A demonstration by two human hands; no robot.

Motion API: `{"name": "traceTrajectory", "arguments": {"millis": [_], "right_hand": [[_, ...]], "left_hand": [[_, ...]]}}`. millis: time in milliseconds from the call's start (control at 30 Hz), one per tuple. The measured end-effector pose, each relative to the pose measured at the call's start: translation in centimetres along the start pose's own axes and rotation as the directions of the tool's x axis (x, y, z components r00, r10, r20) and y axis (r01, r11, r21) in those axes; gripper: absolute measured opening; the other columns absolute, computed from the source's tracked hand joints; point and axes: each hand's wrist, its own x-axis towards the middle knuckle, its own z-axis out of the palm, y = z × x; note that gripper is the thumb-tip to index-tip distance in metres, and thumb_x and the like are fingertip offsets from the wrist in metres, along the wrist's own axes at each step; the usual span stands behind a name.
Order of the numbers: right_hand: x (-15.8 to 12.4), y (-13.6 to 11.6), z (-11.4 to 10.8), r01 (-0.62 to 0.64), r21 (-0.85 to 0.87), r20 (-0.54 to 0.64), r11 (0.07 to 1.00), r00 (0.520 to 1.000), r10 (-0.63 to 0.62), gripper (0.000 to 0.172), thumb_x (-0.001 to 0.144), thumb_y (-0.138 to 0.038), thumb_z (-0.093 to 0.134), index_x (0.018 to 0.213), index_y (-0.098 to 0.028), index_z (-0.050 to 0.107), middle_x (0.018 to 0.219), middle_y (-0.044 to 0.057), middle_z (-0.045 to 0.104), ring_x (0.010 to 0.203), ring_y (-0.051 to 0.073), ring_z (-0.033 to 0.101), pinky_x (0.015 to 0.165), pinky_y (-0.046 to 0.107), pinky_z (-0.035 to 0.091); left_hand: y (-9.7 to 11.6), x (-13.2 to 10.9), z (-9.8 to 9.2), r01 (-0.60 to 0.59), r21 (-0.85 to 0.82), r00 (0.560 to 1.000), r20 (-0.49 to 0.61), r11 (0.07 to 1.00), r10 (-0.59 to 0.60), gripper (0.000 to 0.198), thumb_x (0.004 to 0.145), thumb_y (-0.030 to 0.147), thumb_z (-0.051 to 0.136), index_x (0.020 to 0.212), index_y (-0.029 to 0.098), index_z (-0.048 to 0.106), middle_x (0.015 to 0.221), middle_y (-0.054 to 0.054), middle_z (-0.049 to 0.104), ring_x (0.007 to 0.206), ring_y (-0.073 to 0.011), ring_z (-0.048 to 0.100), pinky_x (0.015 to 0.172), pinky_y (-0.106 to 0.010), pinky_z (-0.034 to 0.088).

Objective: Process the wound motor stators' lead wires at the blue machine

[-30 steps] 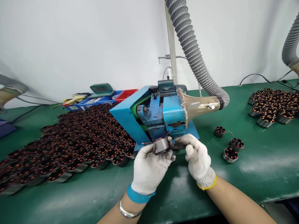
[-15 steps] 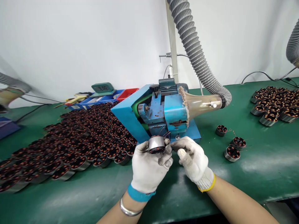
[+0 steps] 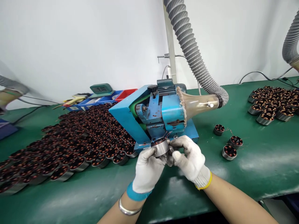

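My left hand [image 3: 150, 169], in a white glove with a blue cuff, grips a motor stator [image 3: 161, 148]. The stator has a silvery metal ring, a dark wound core facing up, and thin wire ends [image 3: 167, 134] standing from its top. On its right side, the curled fingers of my right hand [image 3: 190, 158], in a white glove with a yellow cuff, close against the ring. Both gloves' fingertips are smudged dark, and where they meet is partly hidden. Just behind the stator stands a blue belt-driven machine [image 3: 173, 107].
Many stators [image 3: 77, 140] crowd the green table [image 3: 93, 193] at left; a smaller group [image 3: 275, 102] stands far right. Three loose stators [image 3: 229, 152] sit right of the machine. A grey hose [image 3: 191, 40] joins its clear funnel [image 3: 201, 104]. Blue bins [image 3: 93, 104] are behind.
The stator has tipped so its wound top and wires show more. My right hand has moved left, from beside the stator to touching it. The view has shifted slightly.
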Motion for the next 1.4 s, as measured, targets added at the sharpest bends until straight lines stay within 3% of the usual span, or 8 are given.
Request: {"name": "traceTrajectory", "arguments": {"millis": [133,267,433,633,1100,1400], "right_hand": [[0.1,-0.5,0.5,-0.090,-0.071,-0.060,0.993,0.995,0.086,0.041,0.065,-0.038,0.073,0.100,-0.019,0.063,0.097,0.008,0.062,0.085,0.023,0.060,0.078,0.037,0.051],[0.7,0.6,0.3,-0.223,-0.042,-0.099,0.974,0.971,0.218,0.038,0.070,-0.034,0.071,0.104,-0.019,0.062,0.099,0.007,0.061,0.092,0.023,0.060,0.084,0.039,0.050],[1.5,2.4,-0.2,-0.229,0.052,-0.133,0.972,0.963,0.234,0.040,0.074,-0.035,0.069,0.111,-0.020,0.061,0.098,0.006,0.062,0.089,0.021,0.060,0.078,0.035,0.053],[2.0,2.3,-0.4,-0.248,0.203,-0.081,0.947,0.960,0.268,0.037,0.078,-0.037,0.065,0.110,-0.017,0.059,0.093,0.005,0.058,0.067,0.014,0.057,0.062,0.029,0.052],[2.4,2.1,-0.4,-0.250,0.303,-0.090,0.919,0.953,0.289,0.039,0.081,-0.038,0.060,0.111,-0.014,0.059,0.095,0.007,0.064,0.077,0.016,0.058,0.070,0.029,0.050],[1.8,1.7,-0.3,-0.249,0.274,-0.130,0.929,0.947,0.293,0.040,0.076,-0.042,0.062,0.106,-0.016,0.057,0.080,0.003,0.058,0.055,0.011,0.048,0.050,0.025,0.046]], "left_hand": [[-0.4,0.9,-0.5,-0.149,0.303,0.989,0.050,0.941,0.140,0.025,0.062,0.031,0.070,0.084,0.018,0.070,0.077,-0.004,0.070,0.070,-0.0205,0.063,0.068,-0.034,0.054],[-0.1,2.9,0.0,-0.190,0.506,0.981,0.135,0.841,0.141,0.032,0.063,0.029,0.074,0.091,0.015,0.068,0.085,-0.005,0.071,0.081,-0.0215,0.064,0.079,-0.035,0.053],[0.4,4.3,1.7,-0.199,0.504,0.976,0.181,0.841,0.123,0.037,0.065,0.037,0.076,0.092,0.013,0.068,0.093,-0.009,0.073,0.090,-0.0250,0.066,0.085,-0.038,0.052],[0.5,4.1,3.0,-0.197,0.524,0.980,0.133,0.829,0.149,0.049,0.062,0.045,0.077,0.097,0.011,0.068,0.099,-0.011,0.074,0.095,-0.0275,0.066,0.086,-0.039,0.052],[0.3,4.2,3.6,-0.144,0.502,0.989,0.089,0.853,0.115,0.048,0.061,0.045,0.079,0.092,0.010,0.068,0.093,-0.011,0.074,0.083,-0.0232,0.068,0.073,-0.033,0.054],[0.2,3.6,3.2,-0.237,0.558,0.969,0.188,0.795,0.158,0.042,0.068,0.038,0.074,0.098,0.011,0.065,0.098,-0.011,0.074,0.092,-0.0248,0.068,0.082,-0.035,0.055]]}}
